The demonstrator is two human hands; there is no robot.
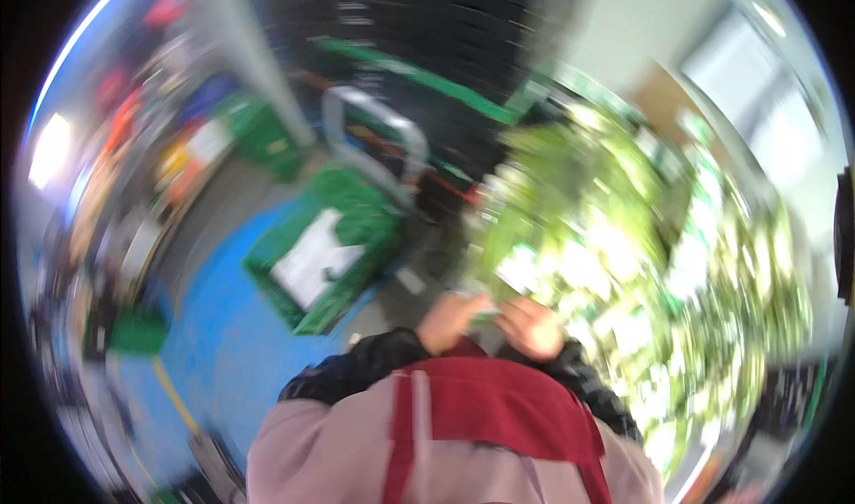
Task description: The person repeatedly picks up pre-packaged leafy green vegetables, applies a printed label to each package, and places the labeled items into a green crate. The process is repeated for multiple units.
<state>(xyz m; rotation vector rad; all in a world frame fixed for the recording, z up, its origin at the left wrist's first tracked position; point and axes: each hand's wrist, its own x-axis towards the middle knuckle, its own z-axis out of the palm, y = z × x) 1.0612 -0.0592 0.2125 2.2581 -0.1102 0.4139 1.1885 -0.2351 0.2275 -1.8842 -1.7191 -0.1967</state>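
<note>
My left hand and my right hand are close together in front of my chest, both blurred by motion. Between them is a small white and green item, too smeared to identify. The fingers of my left hand appear closed around its edge, while those of my right hand reach toward it; whether they grip it is unclear. Just beyond and to the right of my right hand lies a large heap of leafy green vegetables with pale stems.
A green plastic crate with a white sheet inside stands at front left, beside a grey tubular handle. Blue floor stretches left toward cluttered shelving. Dark stacked crates rise ahead, with a green strip across them.
</note>
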